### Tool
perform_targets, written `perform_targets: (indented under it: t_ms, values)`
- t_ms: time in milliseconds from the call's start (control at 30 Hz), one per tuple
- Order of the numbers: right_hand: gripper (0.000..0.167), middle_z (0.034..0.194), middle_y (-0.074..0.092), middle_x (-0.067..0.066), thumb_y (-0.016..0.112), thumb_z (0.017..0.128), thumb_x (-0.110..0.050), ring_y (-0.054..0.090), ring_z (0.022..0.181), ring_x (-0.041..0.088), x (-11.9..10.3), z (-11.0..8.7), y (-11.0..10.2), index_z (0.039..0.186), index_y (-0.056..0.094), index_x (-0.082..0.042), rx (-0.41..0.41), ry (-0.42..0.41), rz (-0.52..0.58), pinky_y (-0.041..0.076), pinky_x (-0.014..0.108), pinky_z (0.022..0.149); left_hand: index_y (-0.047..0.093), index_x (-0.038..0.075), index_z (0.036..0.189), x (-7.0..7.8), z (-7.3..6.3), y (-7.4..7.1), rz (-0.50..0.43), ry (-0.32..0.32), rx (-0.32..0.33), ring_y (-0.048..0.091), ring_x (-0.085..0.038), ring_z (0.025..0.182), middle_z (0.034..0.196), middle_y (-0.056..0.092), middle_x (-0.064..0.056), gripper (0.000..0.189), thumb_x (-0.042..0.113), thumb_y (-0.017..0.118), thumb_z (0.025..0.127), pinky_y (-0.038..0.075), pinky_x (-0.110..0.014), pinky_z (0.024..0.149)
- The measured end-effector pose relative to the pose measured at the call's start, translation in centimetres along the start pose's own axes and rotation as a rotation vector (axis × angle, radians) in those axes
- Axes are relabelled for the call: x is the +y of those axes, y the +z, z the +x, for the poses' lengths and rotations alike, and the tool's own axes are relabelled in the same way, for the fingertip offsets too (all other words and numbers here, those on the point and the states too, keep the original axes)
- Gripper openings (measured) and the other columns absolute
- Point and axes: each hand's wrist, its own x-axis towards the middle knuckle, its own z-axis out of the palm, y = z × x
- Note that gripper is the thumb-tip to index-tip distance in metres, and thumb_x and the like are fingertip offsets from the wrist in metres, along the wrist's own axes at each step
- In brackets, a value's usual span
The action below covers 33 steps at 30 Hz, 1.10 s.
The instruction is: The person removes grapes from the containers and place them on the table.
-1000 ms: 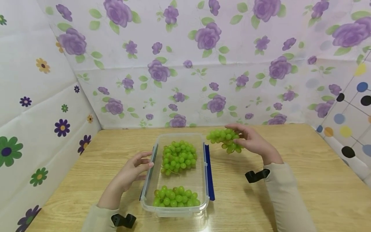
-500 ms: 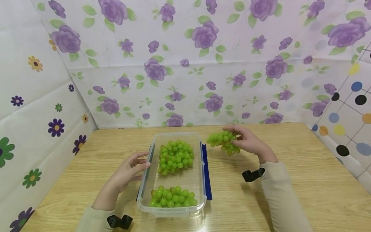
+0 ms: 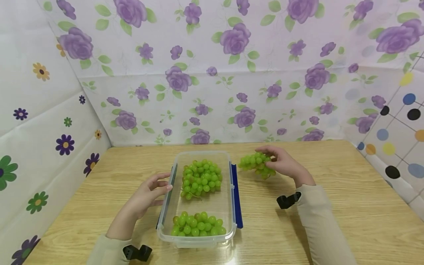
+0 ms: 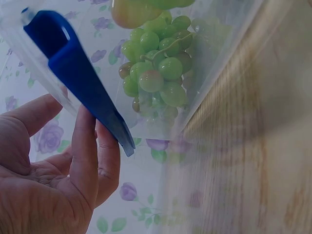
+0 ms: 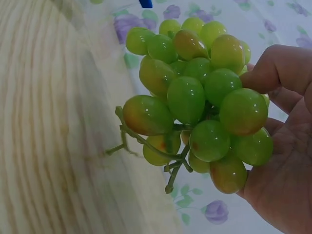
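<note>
A clear plastic food container stands on the table with two bunches of green grapes inside, a back bunch and a front bunch. My left hand holds the container's left side, thumb at the rim. In the left wrist view, its fingers meet the hanging blue latch flap. To the right of the container, my right hand grips a third bunch of grapes from its right side. A bare green stem pokes out of that bunch in the right wrist view.
The wooden table ends at a flowered cloth wall at the back. Patterned sheets also close off both sides. Another blue latch flap sticks out along the container's right side. Each wrist wears a black camera mount.
The grapes in my right hand have dropped slightly and shifted a little. My left hand keeps its place on the container. The head view has swung slightly.
</note>
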Motion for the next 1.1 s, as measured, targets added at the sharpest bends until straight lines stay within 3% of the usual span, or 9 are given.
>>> perform_targets:
  t_ms: [333, 600, 1100]
  values:
    - [0.045, 0.131, 0.052, 0.022, 0.05, 0.087, 0.009, 0.048, 0.115, 0.036, 0.5, 0.1, 0.4, 0.131, 0.052, 0.002, -0.011, 0.025, -0.004, 0.043, 0.04, 0.083, 0.033, 0.01, 0.146, 0.0, 0.0, -0.1, 0.001, 0.0, 0.006, 0.049, -0.032, 0.119, 0.137, 0.04, -0.023, 0.06, 0.028, 0.058, 0.095, 0.051, -0.047, 0.089]
    - [0.044, 0.128, 0.055, 0.022, 0.053, 0.085, 0.009, 0.05, 0.112, 0.035, 1.1, 0.3, 0.7, 0.129, 0.053, 0.004, -0.007, 0.065, -0.031, 0.044, 0.038, 0.084, 0.038, 0.013, 0.143, -0.3, 0.2, 0.1, 0.001, -0.022, 0.04, 0.049, -0.031, 0.119, 0.135, 0.043, -0.02, 0.057, 0.029, 0.061, 0.094, 0.05, -0.048, 0.091]
    - [0.045, 0.127, 0.054, 0.025, 0.051, 0.087, 0.006, 0.051, 0.112, 0.036, 1.5, 0.4, 1.1, 0.132, 0.05, 0.006, 0.003, 0.091, -0.077, 0.044, 0.034, 0.082, 0.038, 0.014, 0.144, -0.5, 0.3, 0.0, -0.003, -0.018, 0.035, 0.049, -0.031, 0.119, 0.134, 0.043, -0.019, 0.057, 0.03, 0.061, 0.094, 0.05, -0.048, 0.091]
